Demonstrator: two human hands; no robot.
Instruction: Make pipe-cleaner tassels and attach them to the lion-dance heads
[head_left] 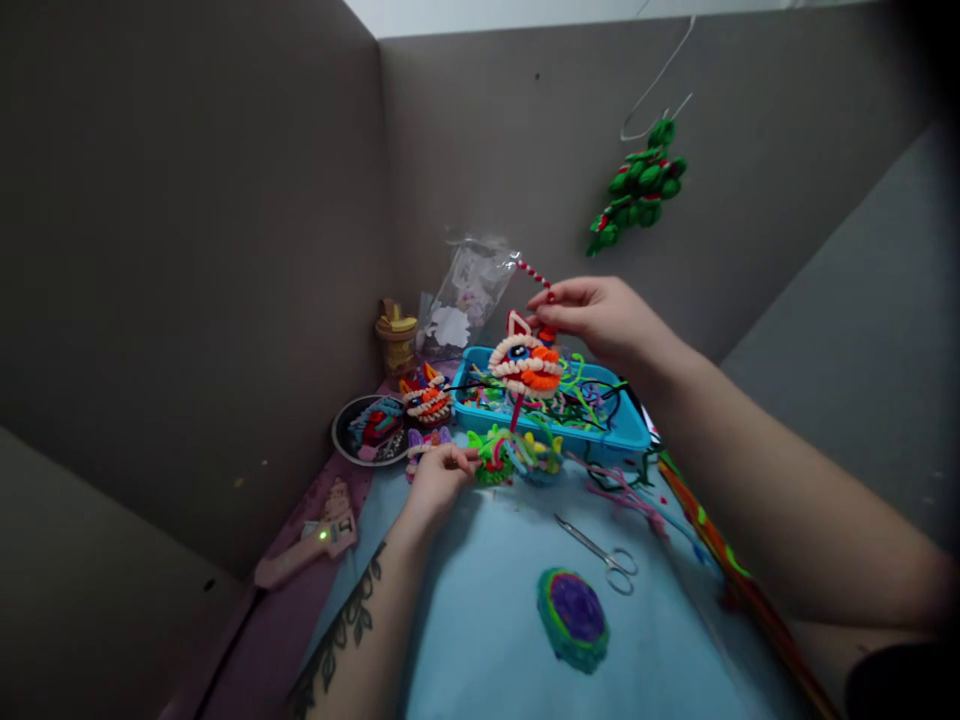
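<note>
My right hand (600, 315) is raised over the blue basket, its fingers closed at the upper side of a cream, red and orange pipe-cleaner animal head (529, 365) with a blue eye. A red-and-white twisted stem (534, 273) sticks up by those fingers. Lower down, my left hand (444, 470) has its thumb and fingers pinched at the edge of a green pipe-cleaner head (493, 457) on the table. Next to that one stands a yellow and blue head (541, 460). Partly behind my left hand is a purple and white head (427, 447); an orange one (426, 397) sits farther back.
The blue basket (487, 418) holds tangled pipe cleaners. Scissors (600, 553) and a purple-green coiled disc (574, 620) lie in front. At left are a round metal tray (337, 440) and a pink glue gun (319, 540). A green ornament (641, 185) hangs on the wall.
</note>
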